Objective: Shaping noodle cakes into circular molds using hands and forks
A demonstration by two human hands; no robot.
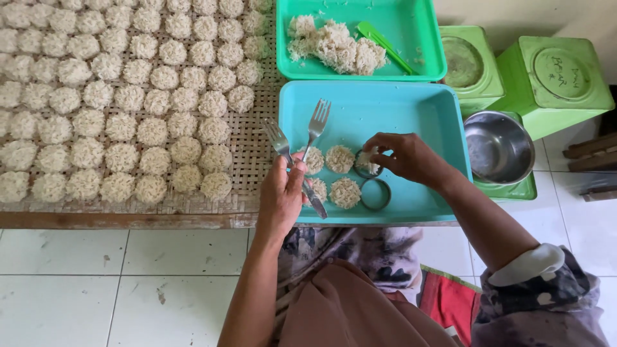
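My left hand [281,196] grips two metal forks [301,144] that cross over the left part of a light blue tray [443,122]. My right hand [402,156] presses pale noodle strands into a metal ring mould [367,166] inside that tray. A second ring mould [375,194] lies empty just below it. Round noodle cakes [339,159] sit in the tray between my hands.
A woven bamboo mat [254,144] on the left carries several rows of round noodle cakes. A green tray [421,61] behind holds a noodle pile [336,44] and a green spatula [384,45]. At right stand two green tins [553,77] and a steel bowl [498,146]. White floor tiles lie below.
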